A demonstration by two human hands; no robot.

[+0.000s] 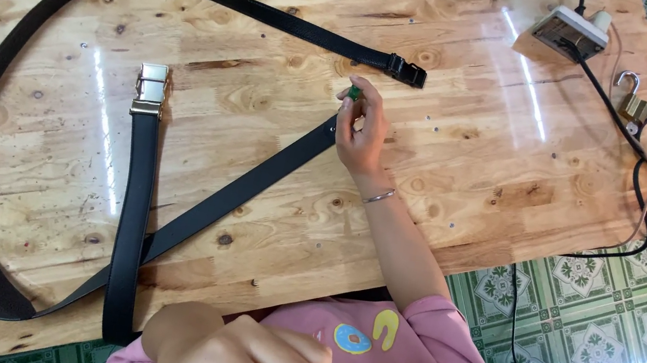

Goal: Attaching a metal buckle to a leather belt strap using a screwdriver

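Head view: my right hand (362, 131) pinches a small green piece (353, 91) in its fingers, over the plain belt end (324, 134) on the surface (465, 170). Left hand (249, 362) curled near my chest, grip unclear. Risk, I judge: the piece slips and rolls away.

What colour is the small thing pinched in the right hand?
Green; the small thing shows in the right hand in the head view.

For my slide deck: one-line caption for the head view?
Right hand pinches a small green piece above a black belt's end on a wooden table.
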